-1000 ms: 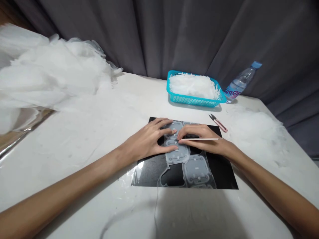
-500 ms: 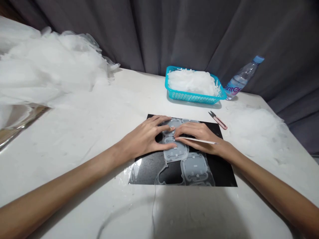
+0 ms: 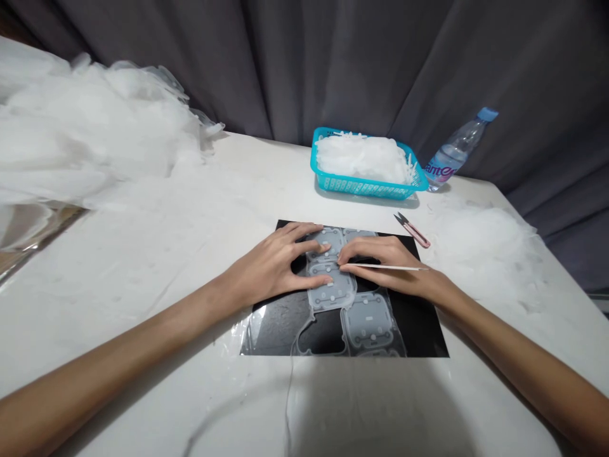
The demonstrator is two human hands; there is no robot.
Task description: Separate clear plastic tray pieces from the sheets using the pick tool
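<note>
A clear sheet with greyish rounded-square pieces lies over a black mat on the white table. My left hand rests on it with fingers spread, thumb and index fingertip pressing on the pieces. Between the fingers and thumb of my right hand is a thin white stick; its tip, mostly hidden by my fingertips, is at the seam between two pieces. Below them, one outline shows only black mat inside. Another grey piece lies to its right.
A turquoise basket full of white pieces stands at the back, beside a water bottle. Pink-handled thread snips lie right of the mat. Translucent white scraps pile up at left, with more scraps at right.
The right hand with the stick has shifted slightly right along the seam relative to the sheet. My left hand keeps its place; the whole view has moved a little.
</note>
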